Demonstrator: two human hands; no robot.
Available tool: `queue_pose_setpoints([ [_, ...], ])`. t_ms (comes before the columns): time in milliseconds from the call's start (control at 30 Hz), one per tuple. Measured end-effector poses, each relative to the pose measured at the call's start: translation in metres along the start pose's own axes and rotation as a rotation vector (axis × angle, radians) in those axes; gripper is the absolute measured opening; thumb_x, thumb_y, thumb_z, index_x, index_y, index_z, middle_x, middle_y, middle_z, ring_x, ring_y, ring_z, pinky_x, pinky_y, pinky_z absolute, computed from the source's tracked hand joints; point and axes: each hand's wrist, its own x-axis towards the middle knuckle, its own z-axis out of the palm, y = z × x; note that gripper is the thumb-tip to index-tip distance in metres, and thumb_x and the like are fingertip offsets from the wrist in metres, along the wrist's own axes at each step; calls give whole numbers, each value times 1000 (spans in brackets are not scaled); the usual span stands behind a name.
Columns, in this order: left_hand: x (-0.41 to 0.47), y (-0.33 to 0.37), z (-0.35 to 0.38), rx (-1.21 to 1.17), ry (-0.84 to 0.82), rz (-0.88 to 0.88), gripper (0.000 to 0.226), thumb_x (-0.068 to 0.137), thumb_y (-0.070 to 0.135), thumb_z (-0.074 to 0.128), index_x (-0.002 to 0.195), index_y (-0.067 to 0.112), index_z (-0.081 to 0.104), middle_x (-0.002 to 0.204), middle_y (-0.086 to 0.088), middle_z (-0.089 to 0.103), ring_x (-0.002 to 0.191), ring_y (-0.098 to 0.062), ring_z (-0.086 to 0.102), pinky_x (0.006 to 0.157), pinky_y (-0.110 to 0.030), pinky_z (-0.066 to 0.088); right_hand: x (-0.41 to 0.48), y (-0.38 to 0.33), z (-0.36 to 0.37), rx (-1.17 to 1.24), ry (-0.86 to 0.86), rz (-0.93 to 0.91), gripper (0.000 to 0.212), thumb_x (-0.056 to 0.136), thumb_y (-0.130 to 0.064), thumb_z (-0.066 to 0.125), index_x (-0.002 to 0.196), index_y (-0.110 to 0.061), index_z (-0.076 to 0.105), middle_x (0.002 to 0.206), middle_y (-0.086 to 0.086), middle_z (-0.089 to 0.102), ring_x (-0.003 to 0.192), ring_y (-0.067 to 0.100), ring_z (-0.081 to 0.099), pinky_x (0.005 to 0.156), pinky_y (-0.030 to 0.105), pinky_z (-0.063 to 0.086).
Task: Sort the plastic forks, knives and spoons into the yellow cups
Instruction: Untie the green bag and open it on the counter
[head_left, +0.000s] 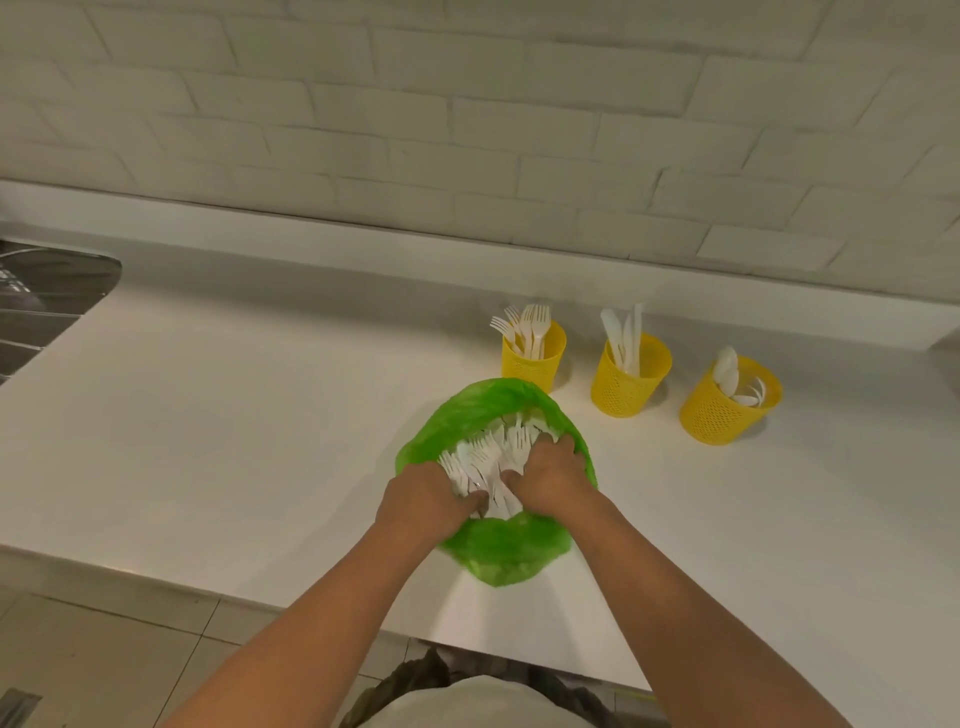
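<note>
A green plastic bag (498, 551) lies open on the white counter, full of white plastic cutlery (488, 457). Both hands are inside its mouth. My left hand (423, 501) rests on the left part of the pile, fingers curled into the cutlery. My right hand (550, 473) presses on the right part, fingertips buried among the pieces. What each hand grips is hidden. Behind the bag stand three yellow mesh cups: the left cup (532, 358) holds forks, the middle cup (628, 379) holds knives, the right cup (727, 402) holds spoons.
The white counter (234, 415) runs left to a metal sink drainer (47, 306). A white brick wall (467, 130) rises behind the counter. Its front edge is close to my body, with tiled floor (104, 649) below left.
</note>
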Motion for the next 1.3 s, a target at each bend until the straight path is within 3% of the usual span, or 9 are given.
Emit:
queue_pose_setpoints([
  [133, 3, 11, 1, -15, 3, -9, 49, 84, 52, 75, 63, 19, 46, 62, 4, 49, 56, -14, 49, 47, -26, 33, 6, 0, -5, 67, -4, 18, 84, 92, -42, 70, 154, -8, 24, 155, 25, 18, 139, 43, 38, 114, 42, 37],
  [333, 11, 22, 9, -98, 9, -55, 26, 87, 32, 76, 86, 15, 56, 80, 1, 58, 85, -24, 65, 67, -29, 48, 8, 9, -9, 168, 0, -101, 74, 82, -39, 73, 145, -13, 44, 141, 16, 55, 129, 33, 52, 104, 33, 46],
  [400, 10, 28, 12, -158, 54, -124, 47, 85, 35, 78, 114, 7, 54, 102, -8, 66, 98, -30, 67, 71, -33, 49, 8, 12, -9, 168, -13, -119, 73, 87, -37, 71, 147, -11, 41, 143, 18, 52, 129, 34, 53, 104, 34, 45],
  [467, 8, 32, 16, -193, 94, -186, 66, 83, 37, 80, 127, 1, 46, 109, -11, 65, 102, -34, 68, 70, -33, 47, 8, 13, -10, 118, -54, -124, 79, 92, -40, 69, 152, -5, 31, 149, 22, 42, 135, 35, 47, 108, 34, 41],
  [533, 7, 36, 18, -213, 88, -227, 58, 81, 36, 82, 118, 3, 51, 94, -5, 62, 94, -32, 68, 67, -32, 46, 11, 15, -13, 78, -68, -149, 81, 92, -40, 70, 151, -1, 32, 150, 20, 44, 137, 34, 47, 109, 34, 40],
  [633, 10, 35, 16, -237, 44, -266, 35, 78, 34, 83, 79, 13, 56, 69, 1, 54, 73, -24, 61, 59, -28, 44, 14, 20, -22, 83, -53, -208, 50, 90, -26, 72, 132, -3, 59, 133, 16, 64, 123, 31, 61, 97, 31, 49],
  [733, 12, 33, 17, -305, 30, -295, 44, 74, 36, 86, 63, 15, 48, 60, 1, 50, 58, -17, 52, 49, -26, 37, 15, 28, -26, 129, -43, -227, 43, 88, -24, 74, 126, -8, 67, 127, 14, 69, 118, 31, 64, 91, 29, 49],
  [1100, 1, 41, 26, -364, 90, -276, 40, 82, 36, 78, 63, 15, 50, 62, 0, 53, 63, -20, 55, 54, -28, 40, 9, 25, -23, 269, -50, -217, 49, 93, -29, 71, 132, -3, 60, 134, 16, 66, 124, 33, 61, 96, 32, 49],
  [1300, 2, 44, 26, -413, 87, -259, 32, 91, 36, 67, 68, 17, 57, 66, 1, 58, 64, -16, 56, 55, -27, 42, 16, 26, -24, 260, -112, -180, 35, 96, -27, 62, 120, -2, 68, 124, 18, 69, 115, 34, 65, 79, 25, 44],
])
